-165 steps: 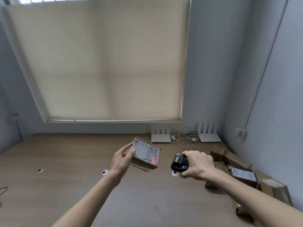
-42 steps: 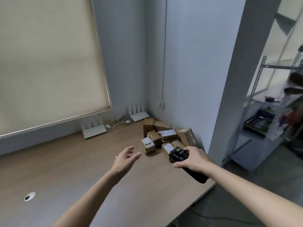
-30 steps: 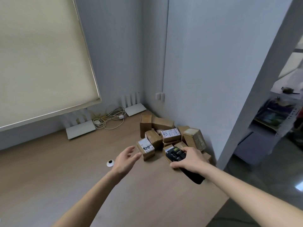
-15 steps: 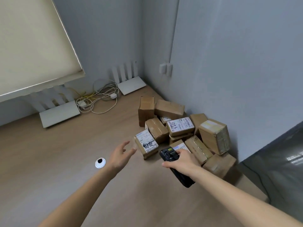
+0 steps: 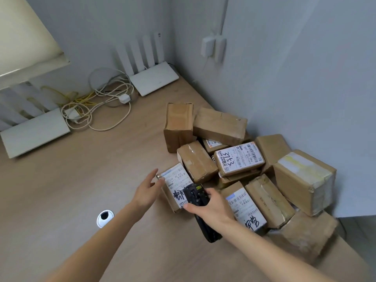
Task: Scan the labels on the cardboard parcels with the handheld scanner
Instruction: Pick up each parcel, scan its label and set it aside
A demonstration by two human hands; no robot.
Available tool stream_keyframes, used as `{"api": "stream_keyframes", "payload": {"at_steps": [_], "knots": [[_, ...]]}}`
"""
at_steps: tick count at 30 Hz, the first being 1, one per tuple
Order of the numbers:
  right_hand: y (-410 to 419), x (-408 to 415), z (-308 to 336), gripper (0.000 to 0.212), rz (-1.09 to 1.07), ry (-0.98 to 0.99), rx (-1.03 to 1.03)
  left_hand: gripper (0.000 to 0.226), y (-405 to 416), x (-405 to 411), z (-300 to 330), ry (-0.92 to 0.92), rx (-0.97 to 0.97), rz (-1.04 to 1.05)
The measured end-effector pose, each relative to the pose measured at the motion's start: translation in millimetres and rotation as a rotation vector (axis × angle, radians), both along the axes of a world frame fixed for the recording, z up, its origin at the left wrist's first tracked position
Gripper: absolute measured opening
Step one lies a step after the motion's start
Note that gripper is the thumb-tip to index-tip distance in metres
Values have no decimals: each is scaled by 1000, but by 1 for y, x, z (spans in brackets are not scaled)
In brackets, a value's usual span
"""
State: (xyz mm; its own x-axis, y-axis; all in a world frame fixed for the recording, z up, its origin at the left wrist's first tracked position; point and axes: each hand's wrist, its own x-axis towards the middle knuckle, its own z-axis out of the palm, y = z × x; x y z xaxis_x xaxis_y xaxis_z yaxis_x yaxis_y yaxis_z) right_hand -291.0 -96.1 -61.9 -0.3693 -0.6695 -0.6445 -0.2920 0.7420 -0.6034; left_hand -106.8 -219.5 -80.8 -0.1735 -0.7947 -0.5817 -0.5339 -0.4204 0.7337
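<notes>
handheld scanner (image 5: 198,202) sits gripped in your right hand (image 5: 213,208) over a labelled parcel (image 5: 175,184) in the desk's corner pile, which your flat, empty left hand (image 5: 147,191) touches.

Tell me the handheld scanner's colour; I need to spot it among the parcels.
Black. The handheld scanner shows best in the head view, gripped in the right hand.

The scanner (image 5: 200,208) hides part of the nearest parcel's label (image 5: 175,181).
</notes>
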Motion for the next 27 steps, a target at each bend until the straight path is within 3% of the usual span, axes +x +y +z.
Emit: {"api": "stream_keyframes", "payload": {"at_steps": [4,11,18,27], "knots": [[-7,-1,-5,88,-25,-26,-40,30,-7,-5,-11,-2,3,52],[-12,6,14,86,38,-61,-98,21,14,23,16,71,-21,168],[-19,28,86,76,139,-36,-253,22,41,72,98,169,-127,269],[23,96,212,81,275,-9,-500,7,119,150,226,341,-352,381]]}}
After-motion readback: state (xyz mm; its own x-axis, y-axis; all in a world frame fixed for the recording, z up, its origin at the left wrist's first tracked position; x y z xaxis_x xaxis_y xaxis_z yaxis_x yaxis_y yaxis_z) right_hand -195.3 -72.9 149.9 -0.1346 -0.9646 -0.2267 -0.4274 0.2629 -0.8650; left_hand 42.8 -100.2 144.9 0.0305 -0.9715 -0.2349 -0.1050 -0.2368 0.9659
